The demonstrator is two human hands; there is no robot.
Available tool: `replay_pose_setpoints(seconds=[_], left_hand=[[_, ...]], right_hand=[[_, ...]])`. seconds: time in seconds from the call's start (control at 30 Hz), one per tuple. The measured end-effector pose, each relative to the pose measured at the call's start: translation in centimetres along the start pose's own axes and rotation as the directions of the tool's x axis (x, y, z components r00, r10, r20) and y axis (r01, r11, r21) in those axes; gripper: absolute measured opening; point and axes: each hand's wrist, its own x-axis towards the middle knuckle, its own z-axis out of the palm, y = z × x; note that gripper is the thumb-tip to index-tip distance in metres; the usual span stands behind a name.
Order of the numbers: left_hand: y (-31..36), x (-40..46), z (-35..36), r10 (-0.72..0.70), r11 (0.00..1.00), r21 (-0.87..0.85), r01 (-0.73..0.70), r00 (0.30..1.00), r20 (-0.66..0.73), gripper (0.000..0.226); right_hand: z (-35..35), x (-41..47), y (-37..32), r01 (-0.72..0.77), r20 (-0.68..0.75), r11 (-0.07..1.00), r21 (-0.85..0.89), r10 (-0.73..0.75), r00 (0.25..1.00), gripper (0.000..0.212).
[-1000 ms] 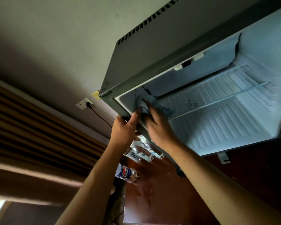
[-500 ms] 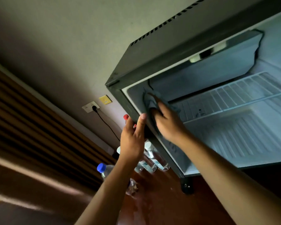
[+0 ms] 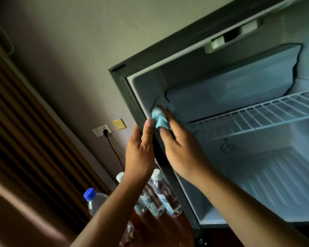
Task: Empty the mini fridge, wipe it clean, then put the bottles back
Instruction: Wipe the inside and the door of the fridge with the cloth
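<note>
The open mini fridge fills the right half, its inside holding only a white wire shelf. My right hand holds a light blue cloth and presses it against the inner left wall near the shelf's end. My left hand lies with straight fingers against the fridge's dark left front edge, thumb tip beside the cloth. Several clear bottles with white caps stand outside, left of the fridge, and a blue-capped bottle stands further left.
The fridge and bottles stand on a dark red-brown wooden top. On the wall behind are a white socket with a black plug and cable and a yellow plate. Brown slatted panelling covers the left.
The view has swung so the fridge appears more upright and closer. My right hand has slid the cloth along the inner left wall; my left hand stays on the front edge.
</note>
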Motion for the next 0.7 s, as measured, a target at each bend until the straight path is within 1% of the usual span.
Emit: replay_pose_setpoints(seconds=[0.1, 0.2, 0.3, 0.4, 0.47, 0.53, 0.6, 0.7], left_hand=[[-0.7, -0.1, 0.7, 0.082, 0.996, -0.017, -0.084, 0.993, -0.08, 0.043], [-0.8, -0.3, 1.1, 0.107, 0.994, 0.002, -0.107, 0.987, -0.122, 0.042], [-0.7, -0.5, 1.2, 0.113, 0.994, 0.014, -0.113, 0.986, -0.124, 0.037], [-0.5, -0.5, 1.4, 0.146, 0.989, 0.002, -0.146, 0.983, -0.112, 0.031], [-0.9, -0.5, 1.4, 0.161, 0.986, -0.012, -0.163, 0.98, -0.115, 0.033], [-1.2, -0.4, 1.4, 0.179, 0.983, -0.024, -0.182, 0.979, -0.098, 0.037], [-1.5, -0.3, 1.4, 0.195, 0.979, -0.041, -0.199, 0.977, -0.081, 0.044], [-1.9, 0.1, 1.3, 0.187, 0.976, -0.105, -0.192, 0.981, -0.052, 0.054]], right_hand=[[-0.4, 1.3, 0.7, -0.021, 0.02, 1.0, -0.01, 0.021, 1.0, 0.043], [-0.5, 3.4, 1.5, -0.075, -0.002, 0.995, -0.069, 0.075, 0.997, 0.041], [-0.4, 5.7, 2.0, -0.133, 0.005, 0.989, -0.067, 0.134, 0.991, 0.041], [-0.2, 6.8, 2.8, -0.144, 0.005, 0.987, -0.076, 0.145, 0.989, 0.042], [0.0, 7.0, 3.1, -0.145, 0.011, 0.989, -0.043, 0.146, 0.989, 0.043], [0.0, 6.6, 3.2, -0.115, 0.025, 0.993, 0.019, 0.115, 0.993, 0.044], [0.2, 5.5, 3.0, -0.037, 0.014, 0.997, 0.066, 0.036, 0.999, 0.043], [0.6, 3.4, 2.4, 0.088, -0.014, 0.992, 0.089, -0.087, 0.996, 0.042]])
